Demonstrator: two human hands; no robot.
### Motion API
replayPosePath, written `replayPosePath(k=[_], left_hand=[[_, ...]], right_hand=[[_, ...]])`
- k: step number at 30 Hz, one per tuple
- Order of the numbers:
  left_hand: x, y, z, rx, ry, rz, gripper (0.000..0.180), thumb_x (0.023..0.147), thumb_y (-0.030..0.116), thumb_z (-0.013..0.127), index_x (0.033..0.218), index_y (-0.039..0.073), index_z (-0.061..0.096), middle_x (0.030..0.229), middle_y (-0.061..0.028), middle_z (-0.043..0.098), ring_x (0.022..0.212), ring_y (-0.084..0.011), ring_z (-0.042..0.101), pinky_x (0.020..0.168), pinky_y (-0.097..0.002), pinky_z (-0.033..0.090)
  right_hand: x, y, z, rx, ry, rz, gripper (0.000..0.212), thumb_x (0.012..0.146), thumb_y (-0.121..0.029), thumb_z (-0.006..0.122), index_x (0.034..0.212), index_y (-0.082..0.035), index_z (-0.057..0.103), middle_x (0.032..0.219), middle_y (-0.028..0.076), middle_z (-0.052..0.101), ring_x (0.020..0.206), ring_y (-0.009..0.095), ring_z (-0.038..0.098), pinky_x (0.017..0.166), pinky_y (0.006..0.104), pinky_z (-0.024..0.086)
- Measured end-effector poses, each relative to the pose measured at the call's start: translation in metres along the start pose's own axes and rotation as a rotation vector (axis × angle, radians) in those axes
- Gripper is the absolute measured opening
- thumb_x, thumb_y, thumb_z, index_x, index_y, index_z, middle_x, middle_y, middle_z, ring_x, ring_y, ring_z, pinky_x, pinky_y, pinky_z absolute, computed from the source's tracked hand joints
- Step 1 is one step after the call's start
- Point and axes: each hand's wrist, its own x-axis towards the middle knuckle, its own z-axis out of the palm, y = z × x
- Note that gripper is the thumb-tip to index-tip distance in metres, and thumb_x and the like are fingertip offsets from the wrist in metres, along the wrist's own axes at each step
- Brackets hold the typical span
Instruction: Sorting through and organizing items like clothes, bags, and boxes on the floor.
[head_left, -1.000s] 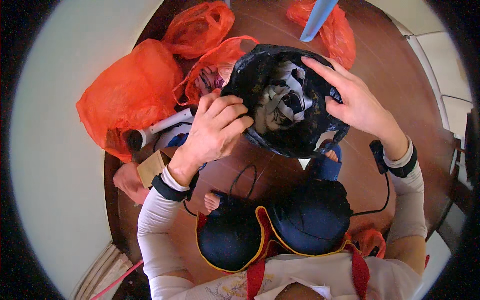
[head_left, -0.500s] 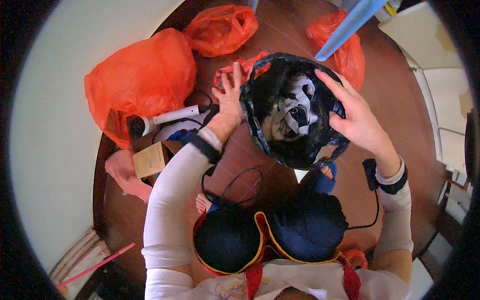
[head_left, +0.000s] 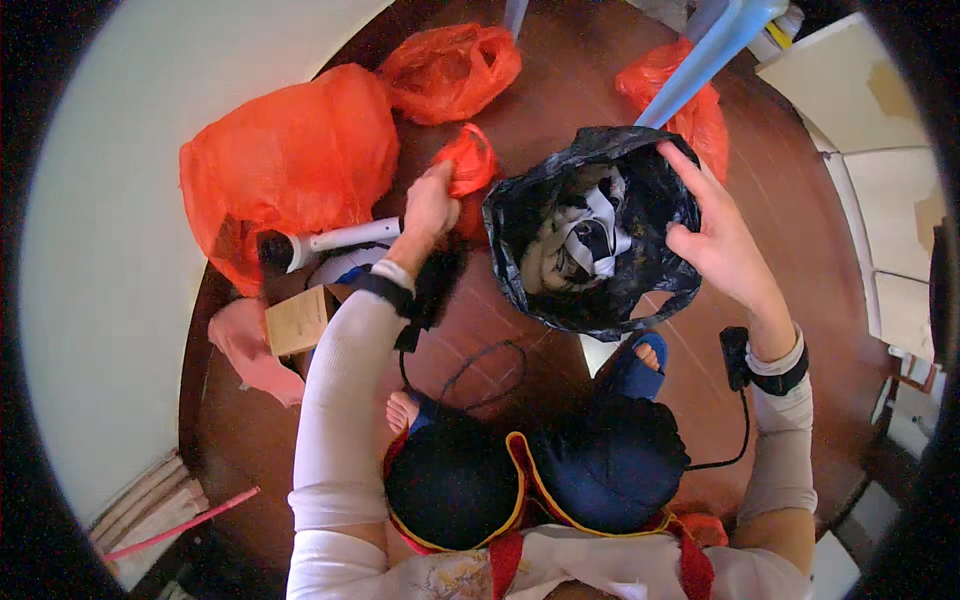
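My left hand [head_left: 430, 210] is closed on a small, crumpled red plastic bag [head_left: 467, 163], which sticks up beyond the fingers. To its right a black plastic bag [head_left: 510, 250] stands with its mouth wide apart. White-and-black strips or scraps [head_left: 600, 235] lie inside, beside some pale beige material [head_left: 545, 252]. My right hand [head_left: 715, 230] holds the far right rim of the black bag, its index finger stretched along the edge and the thumb on the near side. Exactly how the remaining fingers grip is hidden.
A large red bag [head_left: 290, 150] sits by the wall, another [head_left: 450, 75] behind it. A white long-handled appliance [head_left: 350, 236], a small cardboard box [head_left: 298, 320] and a pink cloth [head_left: 245, 345] lie at left. A blue pole-like leg [head_left: 700, 60] rises near a red bag [head_left: 705, 125].
My left hand has left the black bag's left rim, moved left and closed on the small red bag. The right hand keeps its place on the black bag, whose left side has slumped somewhat.
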Motion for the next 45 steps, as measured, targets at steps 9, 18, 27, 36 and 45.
replayPosePath(k=[9,18,27,36,45], left_hand=[[-0.008,0.088,-0.161,-0.625,0.537,0.133,0.021,0.072,0.002,0.061,0.093,0.002,0.062,0.084,-0.0043,0.062,0.076,-0.0131,0.056,0.072,-0.0268,0.044],[-0.028,0.134,-0.136,-0.542,-0.046,0.534,0.033,0.072,0.006,0.06,0.104,0.004,0.054,0.102,-0.0134,0.056,0.093,-0.028,0.054,0.078,-0.034,0.044],[-0.003,0.147,-0.107,-0.361,-0.278,0.83,0.025,0.065,0.008,0.061,0.088,0.004,0.052,0.101,-0.0152,0.053,0.093,-0.0348,0.053,0.077,-0.0365,0.045],[-0.01,0.138,-0.082,-0.195,-0.281,0.639,0.024,0.061,-0.006,0.054,0.083,0.004,0.051,0.084,-0.0123,0.056,0.083,-0.028,0.057,0.07,-0.0343,0.046],[-0.003,0.151,-0.044,-0.467,0.292,0.285,0.027,0.055,-0.013,0.044,0.08,0.0,0.046,0.083,-0.016,0.046,0.08,-0.034,0.047,0.071,-0.0353,0.041]], right_hand=[[0.004,-0.003,-0.002,-0.072,-0.042,-0.058,0.067,0.065,-0.002,0.05,0.129,-0.004,0.031,0.122,0.023,0.039,0.114,0.036,0.041,0.094,0.035,0.035],[0.023,0.0,0.007,0.055,-0.128,-0.148,0.064,0.065,0.001,0.053,0.126,0.002,0.033,0.125,0.02,0.04,0.12,0.031,0.037,0.1,0.0345,0.029],[0.02,0.02,0.005,-0.017,-0.081,0.092,0.076,0.062,0.003,0.05,0.132,0.005,0.021,0.132,0.015,0.032,0.123,0.018,0.031,0.098,0.0266,0.027],[0.014,0.003,0.015,-0.011,-0.228,-0.039,0.079,0.063,-0.005,0.055,0.132,0.005,0.017,0.133,0.025,0.028,0.126,0.031,0.027,0.104,0.0322,0.024],[-0.004,-0.007,0.028,0.077,-0.193,-0.009,0.087,0.066,-0.004,0.055,0.137,-0.003,0.005,0.138,0.022,0.022,0.126,0.031,0.028,0.102,0.033,0.026]])
